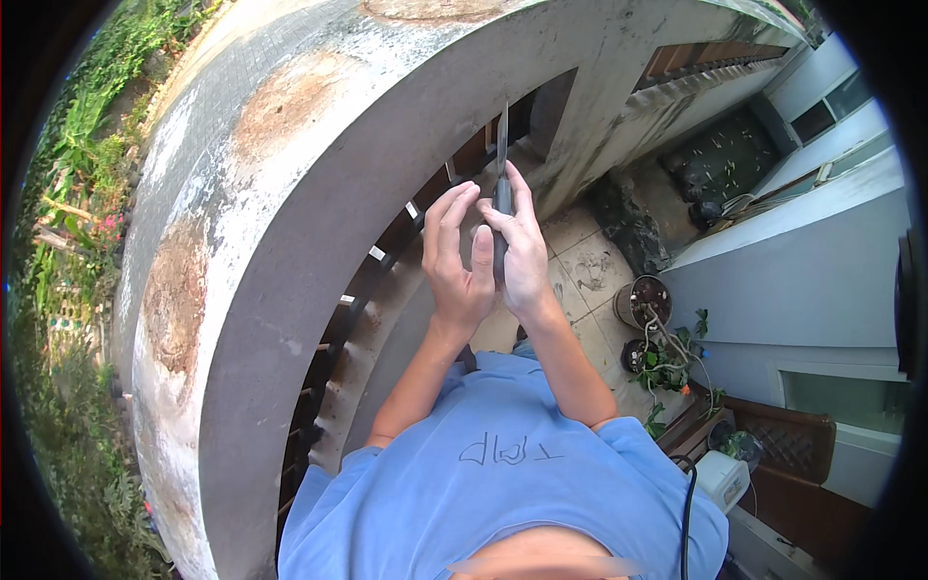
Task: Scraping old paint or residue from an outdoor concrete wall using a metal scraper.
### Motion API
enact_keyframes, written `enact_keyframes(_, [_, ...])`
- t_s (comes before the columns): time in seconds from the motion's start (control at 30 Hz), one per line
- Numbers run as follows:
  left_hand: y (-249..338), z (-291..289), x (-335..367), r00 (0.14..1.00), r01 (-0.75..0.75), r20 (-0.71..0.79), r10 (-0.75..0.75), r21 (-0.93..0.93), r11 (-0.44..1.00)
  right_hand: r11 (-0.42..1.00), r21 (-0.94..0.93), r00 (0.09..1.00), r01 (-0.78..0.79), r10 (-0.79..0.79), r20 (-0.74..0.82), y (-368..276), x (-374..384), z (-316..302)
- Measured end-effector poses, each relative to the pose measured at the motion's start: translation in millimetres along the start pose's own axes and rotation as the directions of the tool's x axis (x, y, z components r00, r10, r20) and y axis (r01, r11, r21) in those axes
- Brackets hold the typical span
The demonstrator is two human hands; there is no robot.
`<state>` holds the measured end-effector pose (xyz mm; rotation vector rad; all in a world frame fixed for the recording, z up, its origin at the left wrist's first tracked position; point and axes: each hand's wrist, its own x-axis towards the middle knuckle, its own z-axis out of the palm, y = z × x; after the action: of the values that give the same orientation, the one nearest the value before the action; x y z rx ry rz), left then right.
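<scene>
My right hand [522, 249] is closed around the dark handle of a knife [502, 193]. Its narrow grey blade points away from me, and the fingers cover part of the handle. Close on the left is my left hand [458, 259], its fingers stretched and slightly curved, with nothing in it. The left thumb comes near the handle; whether it touches cannot be made out. Both hands are raised in front of my blue shirt [503, 435].
A curved, stained concrete wall [290, 213] sweeps round the left and front, with greenery beyond. On the tiled floor [580, 266] at the right stand a potted plant [642, 302] and a smaller pot [635, 356]. A brown woven chair [788, 440] stands lower right.
</scene>
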<state>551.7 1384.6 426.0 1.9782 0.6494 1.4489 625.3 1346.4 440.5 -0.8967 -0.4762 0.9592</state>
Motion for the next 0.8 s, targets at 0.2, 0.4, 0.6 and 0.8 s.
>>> enact_keyframes(0.2, [-11.3,-35.6,6.8,0.999,-0.005,0.038,0.009,-0.123,0.992,0.984,-0.178,0.999,-0.013,0.005,-0.044,-1.2,-28.0,32.8])
enact_keyframes(0.4, [-19.5,-64.6,18.4,0.993,-0.094,0.052,0.102,-0.143,0.985,0.957,-0.288,0.983,0.014,-0.066,-0.170,2.7,-37.4,43.4])
enact_keyframes(0.6, [-6.7,-71.3,21.5,0.988,-0.102,0.093,0.125,-0.214,0.971,0.953,-0.280,0.907,0.116,-0.216,-0.361,-27.3,75.0,41.7])
enact_keyframes(0.8, [-31.2,-82.0,13.8,0.988,-0.065,0.120,0.094,-0.224,0.972,0.982,-0.186,0.972,-0.016,-0.028,-0.233,-2.7,8.6,52.8])
